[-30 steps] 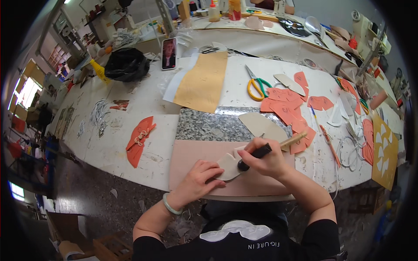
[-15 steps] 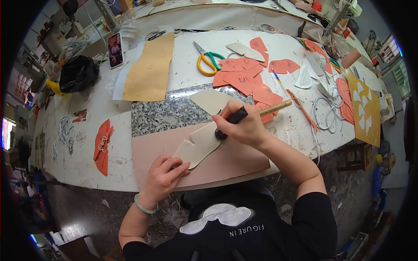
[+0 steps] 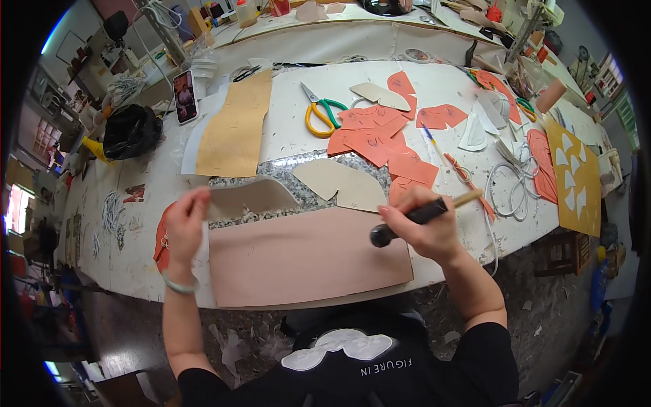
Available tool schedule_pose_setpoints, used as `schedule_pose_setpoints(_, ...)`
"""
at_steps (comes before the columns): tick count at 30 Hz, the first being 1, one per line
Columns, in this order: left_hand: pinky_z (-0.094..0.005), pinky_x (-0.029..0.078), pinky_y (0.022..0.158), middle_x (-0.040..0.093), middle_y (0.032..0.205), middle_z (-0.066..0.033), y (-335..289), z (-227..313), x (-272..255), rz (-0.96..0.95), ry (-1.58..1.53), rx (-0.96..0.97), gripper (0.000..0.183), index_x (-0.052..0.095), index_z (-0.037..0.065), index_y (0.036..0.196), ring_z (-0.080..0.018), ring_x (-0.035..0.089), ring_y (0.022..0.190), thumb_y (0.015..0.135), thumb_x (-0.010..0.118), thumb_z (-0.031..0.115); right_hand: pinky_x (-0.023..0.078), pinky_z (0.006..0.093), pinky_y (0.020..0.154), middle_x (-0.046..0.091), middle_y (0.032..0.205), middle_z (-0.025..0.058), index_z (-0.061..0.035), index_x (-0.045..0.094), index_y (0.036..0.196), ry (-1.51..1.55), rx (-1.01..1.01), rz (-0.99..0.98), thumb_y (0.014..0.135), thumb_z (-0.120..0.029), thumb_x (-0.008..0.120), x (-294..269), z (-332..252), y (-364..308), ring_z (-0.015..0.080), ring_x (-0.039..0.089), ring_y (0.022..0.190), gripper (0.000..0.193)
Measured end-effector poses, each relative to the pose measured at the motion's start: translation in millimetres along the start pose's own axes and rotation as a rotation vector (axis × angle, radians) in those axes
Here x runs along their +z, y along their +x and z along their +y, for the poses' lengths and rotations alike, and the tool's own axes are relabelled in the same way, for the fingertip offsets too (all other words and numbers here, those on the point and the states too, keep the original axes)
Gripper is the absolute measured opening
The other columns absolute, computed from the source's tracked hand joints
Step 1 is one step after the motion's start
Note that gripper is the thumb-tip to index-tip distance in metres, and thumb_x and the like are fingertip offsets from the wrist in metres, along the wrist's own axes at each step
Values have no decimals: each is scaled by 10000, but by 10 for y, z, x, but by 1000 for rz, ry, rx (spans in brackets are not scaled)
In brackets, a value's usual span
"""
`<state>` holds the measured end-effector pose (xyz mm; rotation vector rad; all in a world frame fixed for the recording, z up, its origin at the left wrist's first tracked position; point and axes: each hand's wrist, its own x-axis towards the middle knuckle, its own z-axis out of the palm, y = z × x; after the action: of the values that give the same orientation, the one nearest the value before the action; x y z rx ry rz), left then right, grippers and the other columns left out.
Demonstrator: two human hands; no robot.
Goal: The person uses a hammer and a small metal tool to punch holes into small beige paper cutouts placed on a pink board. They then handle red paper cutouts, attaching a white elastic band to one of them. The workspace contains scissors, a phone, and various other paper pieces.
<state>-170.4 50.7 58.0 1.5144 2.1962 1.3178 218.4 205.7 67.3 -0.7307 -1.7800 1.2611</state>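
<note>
My left hand (image 3: pixel 186 227) is closed on the end of a beige leather-like cut piece (image 3: pixel 254 197), raised over the left part of the speckled stone slab (image 3: pixel 298 163). My right hand (image 3: pixel 426 229) grips a hammer (image 3: pixel 382 235) with a dark rounded end and a pale wooden handle pointing right. It is above the right side of a pink board (image 3: pixel 305 261). A second beige piece with a notch (image 3: pixel 342 184) lies across the slab, just left of the right hand. Under the left wrist, an orange cut piece (image 3: pixel 161 241) is partly hidden.
Several orange pieces (image 3: pixel 383 132) are heaped beyond the slab, beside scissors (image 3: pixel 321 117). A tan sheet (image 3: pixel 234 125) and a propped phone (image 3: pixel 184 97) are at the far left. White cord (image 3: pixel 512 190) and a yellow board with cutouts (image 3: pixel 573 176) are at right.
My left hand has lifted the beige piece off the pink board and carried it left and away from me. The right hand with the hammer has shifted right, off the piece.
</note>
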Motion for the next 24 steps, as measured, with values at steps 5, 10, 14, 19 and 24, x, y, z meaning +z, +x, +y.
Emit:
schedule_pose_setpoints(5, -398, 491, 894, 689, 1090, -131, 582, 92, 357, 68, 730, 426, 322, 709, 22, 1169, -311, 610, 1034, 883, 759, 159, 496, 266, 564, 699, 681, 56, -32, 619, 717, -73, 66, 104, 841, -66, 795, -265, 167, -313, 98, 629, 590, 218)
schedule_pose_setpoints(10, -429, 445, 1075, 672, 1268, -95, 421, 849, 1782, -604, 8, 715, 425, 684, 81, 1244, -325, 556, 1259, 832, 787, 104, 510, 277, 568, 702, 674, 79, -41, 649, 718, -102, 56, 91, 828, -63, 797, -231, 241, -430, 134, 651, 581, 187)
schedule_pose_setpoints(14, -504, 321, 1165, 557, 1443, -73, 398, 1128, 2199, -839, 170, 888, 531, 592, 159, 1389, -351, 378, 1447, 881, 733, 224, 505, 281, 556, 704, 670, 67, -51, 651, 729, -61, -10, 128, 833, -59, 792, -231, 310, -477, 146, 654, 566, 175)
schedule_pose_setpoints(19, -437, 446, 1002, 613, 1127, -78, 427, 1177, 2011, -818, 145, 908, 378, 691, 142, 1210, -274, 566, 1104, 834, 731, 159, 485, 268, 585, 708, 710, 82, -43, 636, 709, -59, -16, 159, 825, -29, 795, -192, 337, -514, 137, 633, 600, 197)
schedule_pose_setpoints(24, -338, 543, 780, 654, 1005, -49, 159, 1374, 1435, -372, 235, 1153, 317, 718, 70, 1092, -225, 641, 894, 778, 700, 110, 476, 269, 583, 699, 703, 68, -38, 650, 724, -64, -32, 180, 829, -24, 794, -243, 318, -520, 125, 623, 602, 179)
